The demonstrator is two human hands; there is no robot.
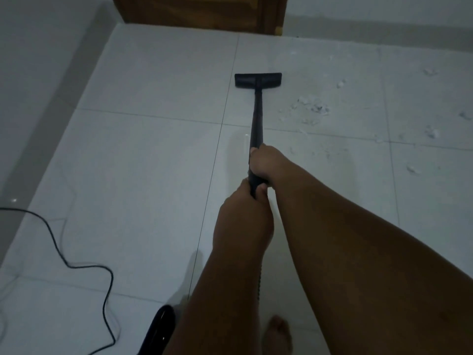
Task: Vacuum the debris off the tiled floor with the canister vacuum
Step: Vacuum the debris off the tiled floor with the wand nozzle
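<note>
wand (257, 116) in left hand (243, 211), right hand (263, 163)

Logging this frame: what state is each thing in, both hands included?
White scattered debris: lying on white tiled floor, not picked up.
Black flat vacuum nozzle: flat on floor, left of debris.
Black wand: tilted, held by both hands.
Left hand: grips wand's near end.
Right hand: grips wand just ahead.
Black power cord: slack, looping on floor.

Bare floor (153, 162) lies open left of the wand (256, 119), as far as the wall (38, 85). Free tile separates the nozzle (258, 80) from the door (199, 11). A cord (84, 265) loops at lower left near the canister (161, 326). Debris (313, 108) litters the right.
</note>
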